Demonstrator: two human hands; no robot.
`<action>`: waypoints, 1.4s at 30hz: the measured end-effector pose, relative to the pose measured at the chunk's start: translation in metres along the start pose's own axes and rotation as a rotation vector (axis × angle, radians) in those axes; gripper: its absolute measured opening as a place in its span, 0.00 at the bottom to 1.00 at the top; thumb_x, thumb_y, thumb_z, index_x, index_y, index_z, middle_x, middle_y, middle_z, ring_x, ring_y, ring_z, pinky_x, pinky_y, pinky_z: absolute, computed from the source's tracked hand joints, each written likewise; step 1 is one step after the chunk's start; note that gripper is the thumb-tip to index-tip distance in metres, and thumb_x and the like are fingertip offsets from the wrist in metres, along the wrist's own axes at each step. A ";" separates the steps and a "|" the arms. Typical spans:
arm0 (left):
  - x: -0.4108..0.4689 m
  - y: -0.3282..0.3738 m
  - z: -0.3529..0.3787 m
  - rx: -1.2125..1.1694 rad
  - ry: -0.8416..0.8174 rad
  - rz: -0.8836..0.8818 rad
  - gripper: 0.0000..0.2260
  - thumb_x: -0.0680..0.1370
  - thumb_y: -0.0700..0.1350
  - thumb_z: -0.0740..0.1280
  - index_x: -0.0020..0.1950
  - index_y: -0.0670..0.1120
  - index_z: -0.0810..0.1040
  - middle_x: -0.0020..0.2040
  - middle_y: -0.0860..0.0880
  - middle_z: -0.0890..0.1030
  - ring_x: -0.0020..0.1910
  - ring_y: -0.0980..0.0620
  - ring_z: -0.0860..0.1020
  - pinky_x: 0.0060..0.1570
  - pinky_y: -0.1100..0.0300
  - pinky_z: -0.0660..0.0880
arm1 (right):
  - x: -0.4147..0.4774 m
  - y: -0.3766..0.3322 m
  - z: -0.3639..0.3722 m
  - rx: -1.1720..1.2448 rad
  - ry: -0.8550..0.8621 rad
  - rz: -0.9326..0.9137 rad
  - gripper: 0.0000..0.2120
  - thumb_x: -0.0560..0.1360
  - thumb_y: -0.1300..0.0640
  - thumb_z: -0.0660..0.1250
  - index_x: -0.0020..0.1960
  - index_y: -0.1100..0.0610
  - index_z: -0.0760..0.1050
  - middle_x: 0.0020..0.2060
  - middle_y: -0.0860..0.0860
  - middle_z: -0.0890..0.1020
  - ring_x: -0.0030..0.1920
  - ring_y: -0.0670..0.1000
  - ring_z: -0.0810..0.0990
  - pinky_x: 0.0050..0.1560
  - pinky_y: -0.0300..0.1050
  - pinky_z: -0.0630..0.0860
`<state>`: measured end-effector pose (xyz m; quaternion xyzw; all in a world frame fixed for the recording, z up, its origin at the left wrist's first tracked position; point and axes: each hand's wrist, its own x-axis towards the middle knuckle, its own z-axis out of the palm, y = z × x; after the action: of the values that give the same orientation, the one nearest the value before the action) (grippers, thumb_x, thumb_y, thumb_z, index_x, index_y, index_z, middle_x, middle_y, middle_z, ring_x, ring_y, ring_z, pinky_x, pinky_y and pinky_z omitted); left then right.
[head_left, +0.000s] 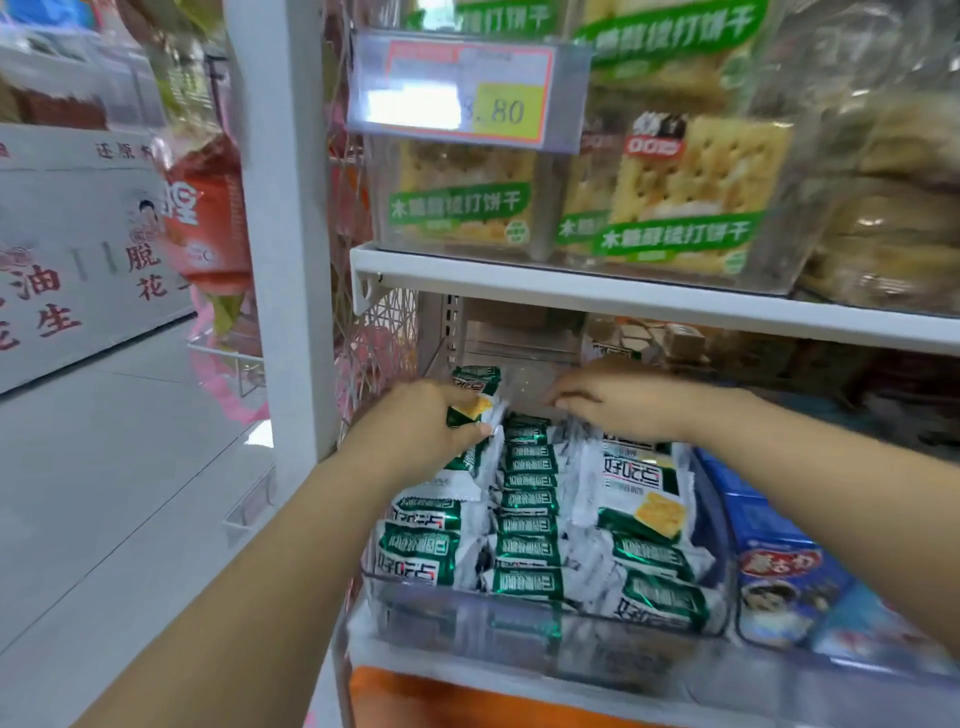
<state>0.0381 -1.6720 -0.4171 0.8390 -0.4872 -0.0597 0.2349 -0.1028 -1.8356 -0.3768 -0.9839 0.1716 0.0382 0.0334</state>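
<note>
we see a white upper shelf (623, 300) carrying clear boxes of cracker packs (462, 208). on the lower shelf (441, 678) stands a clear bin (447, 626) filled with green-and-white packets (527, 548), and just right of it, a bin of blue packs (774, 566).

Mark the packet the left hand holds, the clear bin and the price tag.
packet (475, 384): head view, its green top end.
clear bin (519, 631): head view, its front wall.
price tag (511, 109): head view, its yellow patch.

Green-and-white cracker packets (527, 525) with yellow cracker print, clear bin (545, 623), blue packs (774, 561), white shelf (649, 299), yellow price tag (511, 109)
</note>
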 end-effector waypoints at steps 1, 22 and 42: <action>-0.006 0.003 0.000 0.034 0.044 0.029 0.20 0.77 0.59 0.65 0.69 0.58 0.72 0.65 0.52 0.76 0.49 0.51 0.79 0.53 0.55 0.76 | -0.018 0.000 0.002 0.027 0.042 0.006 0.17 0.82 0.52 0.56 0.68 0.51 0.71 0.66 0.46 0.74 0.62 0.46 0.73 0.59 0.35 0.65; -0.054 0.074 0.044 -0.234 -0.007 0.163 0.30 0.77 0.56 0.67 0.76 0.54 0.60 0.68 0.50 0.74 0.63 0.50 0.75 0.60 0.52 0.74 | -0.097 0.007 0.016 0.176 0.105 0.092 0.44 0.66 0.41 0.75 0.75 0.48 0.57 0.63 0.48 0.65 0.67 0.48 0.64 0.60 0.37 0.62; -0.065 0.041 0.004 -0.259 0.314 0.197 0.19 0.77 0.47 0.68 0.67 0.55 0.73 0.52 0.61 0.76 0.52 0.58 0.76 0.58 0.59 0.73 | -0.099 -0.031 0.004 0.381 0.192 0.079 0.29 0.72 0.48 0.72 0.68 0.48 0.62 0.57 0.44 0.76 0.55 0.45 0.77 0.53 0.39 0.73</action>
<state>-0.0297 -1.6355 -0.4105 0.7491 -0.5125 0.0329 0.4186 -0.1851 -1.7729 -0.3706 -0.9514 0.2166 -0.0873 0.2007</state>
